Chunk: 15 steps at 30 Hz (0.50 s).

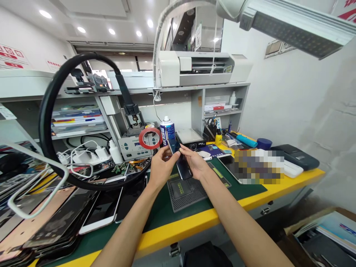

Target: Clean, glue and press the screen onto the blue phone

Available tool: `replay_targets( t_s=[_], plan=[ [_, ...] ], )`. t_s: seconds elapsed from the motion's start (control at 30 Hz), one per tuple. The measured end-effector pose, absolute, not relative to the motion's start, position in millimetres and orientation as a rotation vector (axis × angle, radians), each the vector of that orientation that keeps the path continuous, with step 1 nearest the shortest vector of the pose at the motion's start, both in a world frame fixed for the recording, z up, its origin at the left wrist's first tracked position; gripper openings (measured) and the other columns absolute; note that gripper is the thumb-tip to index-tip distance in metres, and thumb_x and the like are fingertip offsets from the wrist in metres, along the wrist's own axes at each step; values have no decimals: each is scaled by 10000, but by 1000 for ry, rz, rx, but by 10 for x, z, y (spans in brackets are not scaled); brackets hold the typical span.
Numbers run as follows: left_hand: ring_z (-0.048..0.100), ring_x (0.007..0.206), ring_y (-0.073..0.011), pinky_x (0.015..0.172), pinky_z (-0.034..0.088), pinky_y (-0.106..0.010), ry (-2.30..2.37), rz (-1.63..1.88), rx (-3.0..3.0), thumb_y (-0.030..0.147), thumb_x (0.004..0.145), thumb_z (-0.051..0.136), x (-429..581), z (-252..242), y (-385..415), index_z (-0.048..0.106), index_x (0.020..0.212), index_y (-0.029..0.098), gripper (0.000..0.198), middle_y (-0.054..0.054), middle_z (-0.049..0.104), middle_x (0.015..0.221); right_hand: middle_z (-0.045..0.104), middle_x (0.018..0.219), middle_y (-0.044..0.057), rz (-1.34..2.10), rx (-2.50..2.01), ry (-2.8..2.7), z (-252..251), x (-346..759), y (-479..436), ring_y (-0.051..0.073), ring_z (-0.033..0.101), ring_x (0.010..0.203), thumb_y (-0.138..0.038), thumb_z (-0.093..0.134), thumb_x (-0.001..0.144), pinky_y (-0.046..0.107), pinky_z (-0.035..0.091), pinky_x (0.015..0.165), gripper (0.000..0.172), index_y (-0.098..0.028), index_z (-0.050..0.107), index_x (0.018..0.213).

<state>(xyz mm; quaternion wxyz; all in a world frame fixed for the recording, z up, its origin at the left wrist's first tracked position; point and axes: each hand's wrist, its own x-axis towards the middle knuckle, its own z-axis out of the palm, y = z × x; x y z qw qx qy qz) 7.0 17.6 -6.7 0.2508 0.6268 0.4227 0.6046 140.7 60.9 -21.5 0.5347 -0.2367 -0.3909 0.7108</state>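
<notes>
In the head view you hold a dark smartphone (181,161) tilted in the air above the grey work mat (191,193), just in front of the blue spray can (167,129). Your left hand (160,167) pinches its upper left edge and your right hand (197,163) clasps the right side, so both sets of fingers are closed on it. The grip is on the edges only, so a slip would likely drop the smartphone onto the mat or past the yellow bench (194,221) edge. Opposing twists could flex the glass, and a swing of its top corner might topple the can or the red tape roll (150,138).
</notes>
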Motion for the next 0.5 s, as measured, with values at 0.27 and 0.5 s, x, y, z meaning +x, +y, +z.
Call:
replay_targets(
  t_s=[0.27,0.5],
  plan=[
    [559,648,-145,629,434,-258,1337,1737,1923,326,870,620,82,-83,83,681,793,154,198,4,629,693,751,875,5,1453,-574,-933,-159,1353,545,180,636,858,-355,867,648,287,468,810,325,-202,764,915],
    [522,628,-146,608,389,-268,1361,1843,2227,255,851,619,200,-117,-9,564,718,185,160,5,561,679,611,602,-23,1345,-582,-955,-203,1347,524,133,504,549,-536,788,721,273,412,555,380,-181,658,683]
  ],
)
